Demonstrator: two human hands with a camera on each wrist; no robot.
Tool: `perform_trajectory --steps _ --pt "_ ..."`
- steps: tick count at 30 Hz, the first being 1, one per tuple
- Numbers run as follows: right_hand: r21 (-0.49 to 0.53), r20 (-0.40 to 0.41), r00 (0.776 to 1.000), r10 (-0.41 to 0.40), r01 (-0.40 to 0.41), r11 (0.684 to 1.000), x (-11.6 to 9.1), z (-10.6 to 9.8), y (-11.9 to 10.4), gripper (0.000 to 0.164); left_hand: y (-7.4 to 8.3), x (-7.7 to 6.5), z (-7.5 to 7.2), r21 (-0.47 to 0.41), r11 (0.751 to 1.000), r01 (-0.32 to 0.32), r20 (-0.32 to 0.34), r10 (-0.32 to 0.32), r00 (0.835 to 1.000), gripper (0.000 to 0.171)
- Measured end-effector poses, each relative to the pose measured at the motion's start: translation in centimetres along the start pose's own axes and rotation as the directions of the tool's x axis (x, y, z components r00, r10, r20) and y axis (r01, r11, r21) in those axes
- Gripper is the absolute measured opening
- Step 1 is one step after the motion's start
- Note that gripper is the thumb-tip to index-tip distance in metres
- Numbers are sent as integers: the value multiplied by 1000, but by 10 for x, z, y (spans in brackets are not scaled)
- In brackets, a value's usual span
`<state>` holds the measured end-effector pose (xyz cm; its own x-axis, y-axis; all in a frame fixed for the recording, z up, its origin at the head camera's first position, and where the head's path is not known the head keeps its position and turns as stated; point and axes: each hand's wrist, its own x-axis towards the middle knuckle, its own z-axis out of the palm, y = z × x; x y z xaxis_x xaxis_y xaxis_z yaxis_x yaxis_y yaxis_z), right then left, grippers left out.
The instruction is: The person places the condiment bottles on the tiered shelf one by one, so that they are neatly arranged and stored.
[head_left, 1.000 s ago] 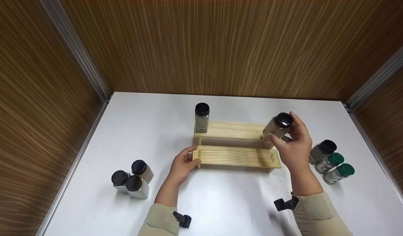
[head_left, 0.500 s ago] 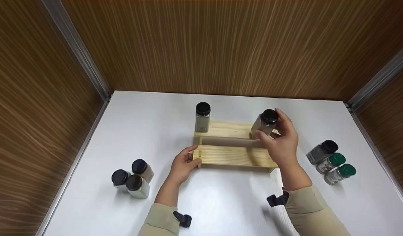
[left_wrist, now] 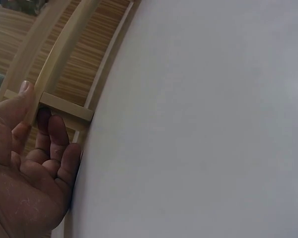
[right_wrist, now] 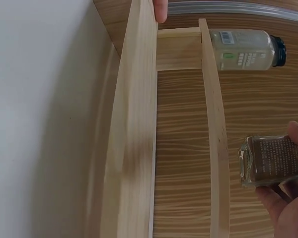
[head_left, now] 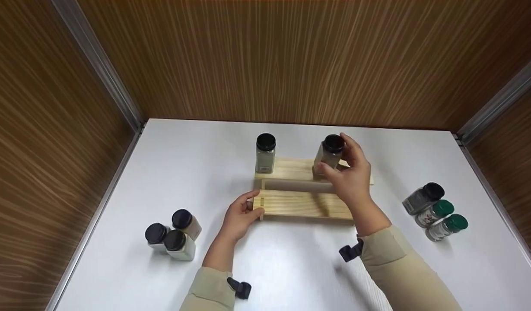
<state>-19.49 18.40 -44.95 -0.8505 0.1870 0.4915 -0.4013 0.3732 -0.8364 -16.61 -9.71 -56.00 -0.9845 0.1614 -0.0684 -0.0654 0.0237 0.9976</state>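
My right hand [head_left: 354, 183] grips a square glass spice jar [head_left: 324, 156] with a black lid and brown contents, thumb in front and fingers behind. It is over the middle of the upper step of a two-step wooden spice rack [head_left: 304, 204]. In the right wrist view, a small gap shows between the jar's base [right_wrist: 244, 161] and the step's edge [right_wrist: 218, 148]. My left hand [head_left: 238, 220] pinches the rack's left end at the lower step, thumb on the front edge. A second black-lidded jar [head_left: 265, 160] with greenish contents stands at the upper step's left end.
Three black-lidded jars [head_left: 182, 247] stand grouped on the white table [head_left: 196, 164] at left. At right are another black-lidded jar [head_left: 418, 201] and two green-capped shakers [head_left: 439, 230]. Wood-grain panels [head_left: 291, 65] enclose the table at the back and sides.
My right hand has carried the jar leftward along the upper step, from its right end to around the middle. The left hand has stayed at the rack's left end.
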Motion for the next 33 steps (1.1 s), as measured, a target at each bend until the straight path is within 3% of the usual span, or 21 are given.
perform_trajectory --steps 7,17,25,33 --pt "2 13 1000 26 -26 1000 3 14 -3 77 1 -2 1 1 1000 -1 7 1 1000 55" --pt "21 17 1000 -19 19 1000 -1 31 -4 76 2 -3 1 -11 1000 27 15 -27 1000 57" --pt "-6 31 1000 -4 4 1000 0 42 -8 76 3 -3 1 3 1000 19 7 -19 1000 57" --pt "30 46 999 6 -8 1000 1 51 -11 77 1 -4 -1 9 1000 16 7 -16 1000 57"
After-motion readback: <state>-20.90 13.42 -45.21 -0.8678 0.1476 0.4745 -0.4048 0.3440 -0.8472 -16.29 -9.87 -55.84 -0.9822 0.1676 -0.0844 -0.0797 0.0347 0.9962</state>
